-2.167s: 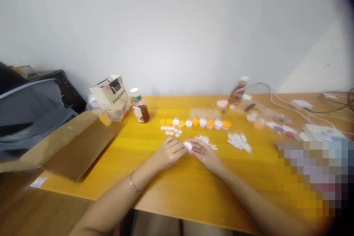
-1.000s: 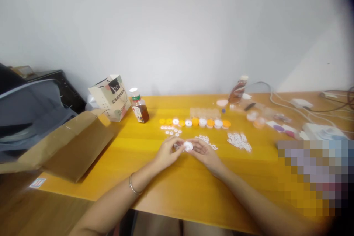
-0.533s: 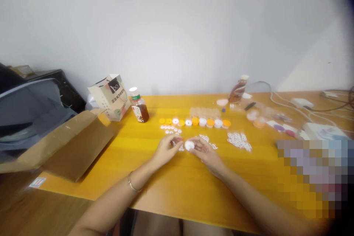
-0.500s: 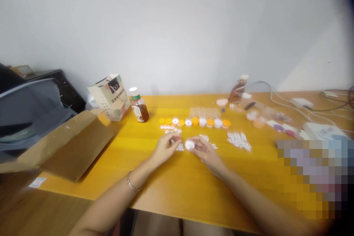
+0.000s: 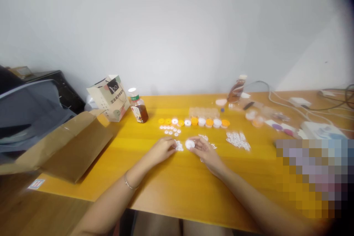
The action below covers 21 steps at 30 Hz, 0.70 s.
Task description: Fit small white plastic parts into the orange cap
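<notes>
From my seat I see both forearms run up from the near edge of the yellow wooden worktop [image 5: 171,188], a thin silver bangle [image 5: 127,185] on the left wrist. The right hand [image 5: 204,150] holds a small round white plastic cap [image 5: 189,144] in its curled fingers [image 5: 197,143], pinched at the cap's right side, with its round face turned up toward me. The cap sits at the left tip of that hand, just off the worktop or resting on it; I cannot tell which.

The left hand [image 5: 162,150] lies just to the cap's left, its fingers bent down onto a little cluster of tiny white pieces [image 5: 179,146]. Whether they pinch one I cannot tell. That cluster lies between the two hands, touching the left fingertips and just beside the cap, so the left hand is the nearer one to the loose pieces and the cap lies to their right.

Further out lies a scatter of small white discs [image 5: 170,129], a flat pile of white lettered chips [image 5: 238,140] to the right, then a row of orange and white round caps [image 5: 197,122]. Beyond that stand a small brown-liquid bottle with a white lid [image 5: 137,107] and a printed paper gift bag [image 5: 110,96].
</notes>
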### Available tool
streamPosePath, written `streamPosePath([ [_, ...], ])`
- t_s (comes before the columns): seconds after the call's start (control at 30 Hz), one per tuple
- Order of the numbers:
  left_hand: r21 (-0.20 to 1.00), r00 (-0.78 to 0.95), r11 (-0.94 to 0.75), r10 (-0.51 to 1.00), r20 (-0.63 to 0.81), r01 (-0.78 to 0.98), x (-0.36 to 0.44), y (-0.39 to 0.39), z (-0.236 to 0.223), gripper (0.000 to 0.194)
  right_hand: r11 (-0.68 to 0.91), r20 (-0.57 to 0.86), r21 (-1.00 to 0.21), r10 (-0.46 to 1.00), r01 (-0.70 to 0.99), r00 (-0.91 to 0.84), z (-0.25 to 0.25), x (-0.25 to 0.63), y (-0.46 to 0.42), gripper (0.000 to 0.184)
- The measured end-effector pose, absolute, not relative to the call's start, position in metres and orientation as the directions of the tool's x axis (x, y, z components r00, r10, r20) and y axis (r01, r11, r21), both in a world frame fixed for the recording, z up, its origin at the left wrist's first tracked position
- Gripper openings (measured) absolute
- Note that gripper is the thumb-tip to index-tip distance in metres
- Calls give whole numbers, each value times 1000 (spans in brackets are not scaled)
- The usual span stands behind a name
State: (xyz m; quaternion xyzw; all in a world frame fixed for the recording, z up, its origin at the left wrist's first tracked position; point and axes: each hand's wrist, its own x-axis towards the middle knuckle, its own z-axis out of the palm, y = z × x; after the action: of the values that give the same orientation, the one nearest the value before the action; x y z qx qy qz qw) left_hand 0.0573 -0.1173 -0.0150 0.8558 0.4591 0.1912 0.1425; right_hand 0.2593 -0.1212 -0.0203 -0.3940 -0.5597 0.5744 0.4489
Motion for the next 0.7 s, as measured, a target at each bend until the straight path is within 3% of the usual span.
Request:
streamPosePath([
  [0.23, 379, 508, -540, 840, 189, 752, 60, -117, -16, 10, 39, 59, -996, 951, -74, -303, -25, 260, -119, 29],
  [0.47, 258, 550, -587, 810, 205, 768, 60, -117, -17, 13, 41, 61, -997, 951, -71, -302, -26, 260, -119, 31],
  [0.7, 285, 534, -578, 816, 220, 765, 59, -116, -19, 12, 37, 50, -998, 953, -50, -299, -25, 260, -119, 31],
])
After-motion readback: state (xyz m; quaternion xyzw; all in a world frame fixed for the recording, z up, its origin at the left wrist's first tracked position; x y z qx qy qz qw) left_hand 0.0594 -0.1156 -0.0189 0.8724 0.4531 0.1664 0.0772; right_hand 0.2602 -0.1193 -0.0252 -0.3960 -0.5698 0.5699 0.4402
